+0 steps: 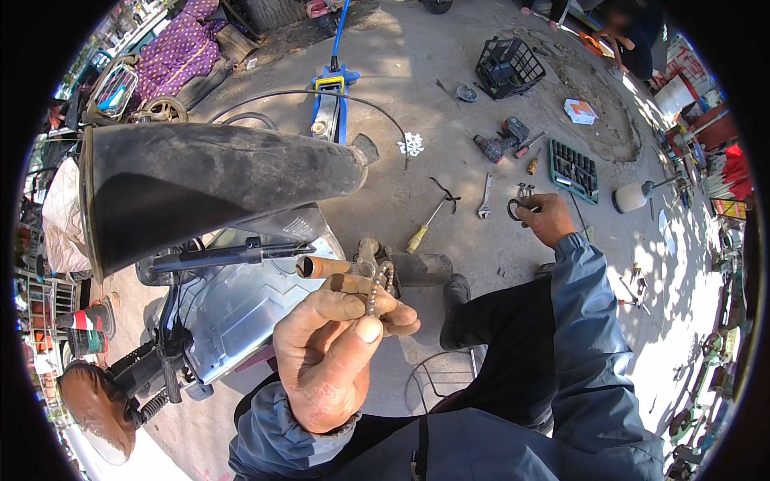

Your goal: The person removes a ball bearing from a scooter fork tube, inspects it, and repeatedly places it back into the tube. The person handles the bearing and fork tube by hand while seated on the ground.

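My left hand (333, 361) is closed, with a ball-bearing ring (374, 290) pinched between thumb and fingers. Small round balls show along the ring, which is held up on edge. Just beyond it lies a rusty metal tube (322, 268) joined to a dirty metal fitting. Out to the right, my right hand (552, 220) is closed on a dark ring (513, 210), held low over the ground; part of it is hidden by the fingers. An adjustable wrench (486, 197) lies left of that hand. A large dusty black curved piece, like a mudguard (224, 160), juts in from the left.
A yellow-handled screwdriver (418, 239), a cordless drill (493, 147) and a socket tray (573, 170) lie on the concrete. Farther off stand a blue jack (329, 104) and a black crate (513, 66). A white spray bottle (631, 197) is at right. Another person (638, 48) crouches far right.
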Demonstrator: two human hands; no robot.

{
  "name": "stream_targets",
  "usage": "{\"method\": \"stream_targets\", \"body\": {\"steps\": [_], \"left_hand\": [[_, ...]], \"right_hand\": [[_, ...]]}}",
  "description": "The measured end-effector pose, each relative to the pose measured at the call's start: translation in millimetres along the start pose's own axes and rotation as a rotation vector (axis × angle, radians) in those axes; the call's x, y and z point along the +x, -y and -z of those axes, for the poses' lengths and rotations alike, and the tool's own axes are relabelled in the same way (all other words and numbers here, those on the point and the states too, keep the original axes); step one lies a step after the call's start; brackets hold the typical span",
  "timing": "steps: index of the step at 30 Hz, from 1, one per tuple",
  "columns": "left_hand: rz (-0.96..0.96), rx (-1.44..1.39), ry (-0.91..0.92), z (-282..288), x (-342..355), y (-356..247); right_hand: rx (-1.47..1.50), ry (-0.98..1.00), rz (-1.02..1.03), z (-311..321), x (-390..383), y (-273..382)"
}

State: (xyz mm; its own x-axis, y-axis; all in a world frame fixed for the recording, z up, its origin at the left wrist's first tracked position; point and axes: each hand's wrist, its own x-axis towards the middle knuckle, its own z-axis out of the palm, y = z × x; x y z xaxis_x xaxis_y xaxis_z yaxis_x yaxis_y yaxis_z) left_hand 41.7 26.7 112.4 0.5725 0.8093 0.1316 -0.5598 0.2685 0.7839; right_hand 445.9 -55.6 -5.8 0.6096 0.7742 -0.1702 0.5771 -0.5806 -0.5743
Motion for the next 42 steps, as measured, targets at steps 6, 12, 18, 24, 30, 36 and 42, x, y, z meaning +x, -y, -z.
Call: {"method": "stream_targets", "body": {"steps": [6, 12, 18, 24, 30, 36, 42], "left_hand": [[-0.062, 0.056, 0.021, 0.3, -0.3, 4.7], [-0.076, 0.058, 0.043, 1.9, 0.2, 6.6], [-0.089, 0.105, 0.043, 1.9, 0.6, 7.0], [-0.102, 0.120, 0.055, 3.1, 1.2, 7.1], [-0.058, 0.049, 0.035, 1.1, 0.7, 3.9], [-0.113, 0.081, 0.027, 3.0, 0.2, 7.8], [-0.104, 0.125, -0.023, -1.9, 0.6, 4.9]], "right_hand": [[0.021, 0.009, -0.024, -0.8, -1.0, 4.9], [0.018, 0.002, -0.010, -1.2, -0.9, 1.7], [0.017, 0.001, -0.004, -2.1, 0.5, -1.2], [0.011, 0.011, -0.001, -1.7, 1.0, -1.2], [0.018, 0.011, -0.010, -0.3, -0.9, 3.8], [0.026, 0.021, -0.013, -0.9, 0.2, 3.6], [0.033, 0.015, -0.030, -0.9, 0.8, 0.3]]}}
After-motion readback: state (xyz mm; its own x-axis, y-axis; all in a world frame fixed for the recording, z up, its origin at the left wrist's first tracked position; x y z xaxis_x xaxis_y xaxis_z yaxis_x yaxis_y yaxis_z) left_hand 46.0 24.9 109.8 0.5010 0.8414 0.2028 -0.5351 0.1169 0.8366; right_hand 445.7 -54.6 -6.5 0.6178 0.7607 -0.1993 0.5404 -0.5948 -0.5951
